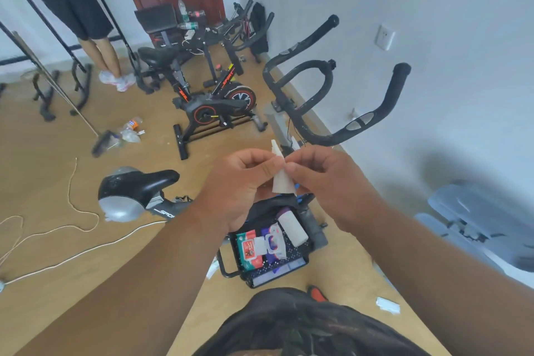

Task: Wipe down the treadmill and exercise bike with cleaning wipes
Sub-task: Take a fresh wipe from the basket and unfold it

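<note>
Both hands up at chest height over the near bike. Left hand [239, 179] and right hand [320, 179] each pinch the same white wipe [281, 182] between thumb and fingers, one at each side of its top edge. The wipe hangs folded in a narrow wedge below the fingertips, with small corners poking up above them. It looks partly bunched, not yet spread flat.

Handling, as a guess: thin, limp, very light, probably damp and a little clingy, so the layers may stick together. It would tear if pulled hard. Best taken at opposite corners and eased apart, then bunched into the palm for wiping.

Directly beyond the hands, the bike's black handlebars [326, 87]; its saddle [138, 185] sits lower left. Below the hands, a small black tray [231, 269] holds a red wipe pack [248, 248], a purple wipe pack [273, 240] with the flap open, and a white roll [293, 228].

A second exercise bike [213, 104] stands further off on the wood floor [144, 283]. No treadmill that I can clearly pick out.
</note>
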